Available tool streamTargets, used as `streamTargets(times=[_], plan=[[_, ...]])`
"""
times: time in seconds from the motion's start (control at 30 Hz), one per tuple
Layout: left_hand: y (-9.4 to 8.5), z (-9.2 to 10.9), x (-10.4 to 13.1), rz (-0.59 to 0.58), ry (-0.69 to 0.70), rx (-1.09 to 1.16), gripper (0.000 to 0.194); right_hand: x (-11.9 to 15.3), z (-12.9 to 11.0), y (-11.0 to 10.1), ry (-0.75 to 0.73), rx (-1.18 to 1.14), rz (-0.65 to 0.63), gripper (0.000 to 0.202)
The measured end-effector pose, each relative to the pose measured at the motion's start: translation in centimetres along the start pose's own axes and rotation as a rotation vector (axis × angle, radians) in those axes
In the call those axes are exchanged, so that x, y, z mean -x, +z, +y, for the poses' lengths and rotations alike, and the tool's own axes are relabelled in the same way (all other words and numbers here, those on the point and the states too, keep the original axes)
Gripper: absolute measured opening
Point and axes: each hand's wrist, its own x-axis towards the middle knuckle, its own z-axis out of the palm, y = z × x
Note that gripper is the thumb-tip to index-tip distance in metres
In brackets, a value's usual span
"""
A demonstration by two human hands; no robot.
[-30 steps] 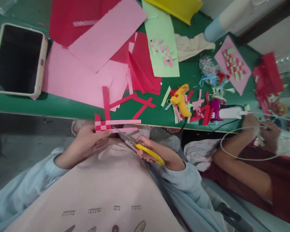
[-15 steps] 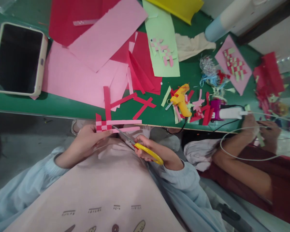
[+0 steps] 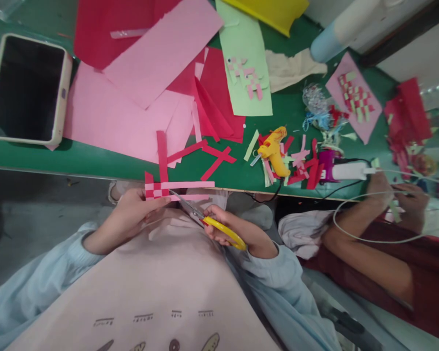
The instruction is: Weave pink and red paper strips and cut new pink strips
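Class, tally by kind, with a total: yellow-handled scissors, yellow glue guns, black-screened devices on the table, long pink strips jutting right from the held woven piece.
Yellow-handled metal scissors: 1
Yellow plastic glue gun: 1
Rectangular black-screened device: 1
Long pink paper strips: 2
Total: 5

Compared with one second ago, the right hand is bringing the scissors slightly closer to the left hand. The lower pink strip is dipping a little at its free end. The co-worker's farther hand is shifting rightward.
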Motion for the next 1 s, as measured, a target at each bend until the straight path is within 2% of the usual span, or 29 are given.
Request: streamTargets(times=[0.2, 0.47, 0.6, 0.8, 0.9, 1.0], plan=[[0.0, 0.1, 0.0, -0.036, 0.016, 0.001, 0.042, 0.4, 0.3, 0.2, -0.160, 0.125, -0.020, 0.044], [0.1, 0.7, 0.1, -0.041, 0.010, 0.002, 0.040, 0.0, -0.1, -0.1, -0.069, 0.027, 0.001, 0.037], [0.5, 1.7, 0.6, -0.009, 0.009, -0.021, 0.041, 0.0, -0.6, 0.0, 0.048, -0.045, 0.007, 0.028], [0.8, 3.2, 1.2, 0.035, 0.048, -0.120, 0.045, 0.5, -1.2, 0.2, -0.042, 0.022, 0.041, 0.021], [0.4, 3.6, 0.7, 0.012, 0.123, -0.146, 0.043, 0.6, -2.0, 0.1, -0.077, 0.080, 0.060, 0.023], [-0.1, 3.9, -0.1, -0.012, 0.176, -0.164, 0.042, 0.5, -2.9, -0.2, -0.052, 0.074, 0.087, 0.029]])
